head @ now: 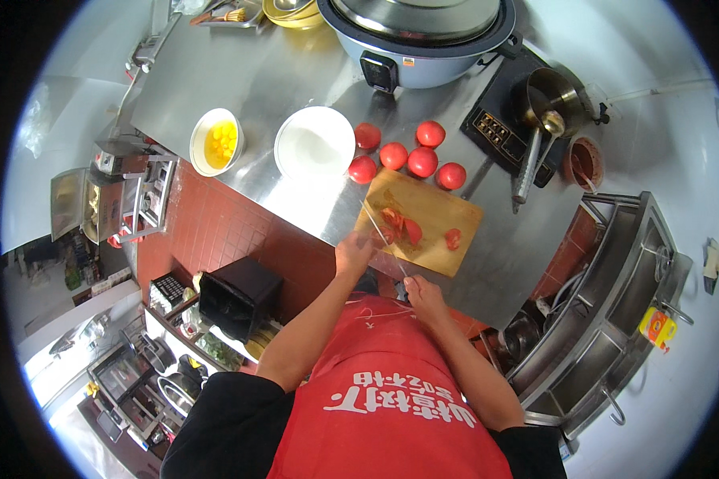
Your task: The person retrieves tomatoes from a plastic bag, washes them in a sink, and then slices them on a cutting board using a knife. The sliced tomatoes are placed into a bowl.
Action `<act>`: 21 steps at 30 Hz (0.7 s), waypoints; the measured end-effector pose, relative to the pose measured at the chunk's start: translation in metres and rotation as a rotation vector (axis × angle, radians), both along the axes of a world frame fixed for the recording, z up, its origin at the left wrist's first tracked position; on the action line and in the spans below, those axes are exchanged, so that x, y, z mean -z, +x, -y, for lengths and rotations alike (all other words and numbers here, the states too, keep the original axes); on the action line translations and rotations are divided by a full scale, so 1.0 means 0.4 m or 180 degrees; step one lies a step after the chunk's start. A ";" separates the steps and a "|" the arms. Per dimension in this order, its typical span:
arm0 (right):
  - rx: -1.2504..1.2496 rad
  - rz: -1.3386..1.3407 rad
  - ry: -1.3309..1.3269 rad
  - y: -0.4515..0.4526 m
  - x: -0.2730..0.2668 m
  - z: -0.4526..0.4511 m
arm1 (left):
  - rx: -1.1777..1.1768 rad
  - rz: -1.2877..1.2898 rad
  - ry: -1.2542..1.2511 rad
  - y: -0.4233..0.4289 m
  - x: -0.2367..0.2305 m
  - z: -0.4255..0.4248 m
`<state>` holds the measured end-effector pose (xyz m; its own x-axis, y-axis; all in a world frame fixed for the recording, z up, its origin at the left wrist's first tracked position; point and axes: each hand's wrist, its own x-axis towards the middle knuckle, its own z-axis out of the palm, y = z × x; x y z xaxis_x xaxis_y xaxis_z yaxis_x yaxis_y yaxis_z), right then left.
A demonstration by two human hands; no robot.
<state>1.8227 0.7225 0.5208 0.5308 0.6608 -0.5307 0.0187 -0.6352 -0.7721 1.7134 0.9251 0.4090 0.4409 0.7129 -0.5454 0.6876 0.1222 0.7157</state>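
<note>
A wooden cutting board (419, 197) lies near the front edge of the steel table. My right hand (424, 296) grips the handle of a kitchen knife (386, 238), whose blade reaches over the board's left side. Beside the blade, my left hand (355, 254) rests at the board's near left corner, its fingers against a piece of tomato that they partly hide. Cut tomato pieces (412, 231) lie right of the blade, and a small tomato end (453, 239) sits apart on the right. Several whole tomatoes (422, 162) stand behind the board.
A white bowl (314, 143) stands left of the tomatoes, and a bowl of cracked eggs (220, 142) farther left. At the back is a large rice cooker (425, 54). An induction cooker (494, 129) with a saucepan (548, 99) stands right. A steel sink (599, 311) adjoins the table.
</note>
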 end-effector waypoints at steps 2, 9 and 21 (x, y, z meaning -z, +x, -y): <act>-0.0042 0.0028 0.0050 0.004 0.027 -0.025 | 0.0175 -0.0073 0.0104 0.000 -0.005 -0.006; 0.0031 0.0073 0.0340 0.036 0.017 -0.056 | -0.0041 -0.0204 -0.0341 -0.035 0.007 -0.002; 0.0933 -0.0303 0.0189 -0.014 -0.067 0.168 | 0.1303 0.0588 0.1998 0.108 -0.177 -0.023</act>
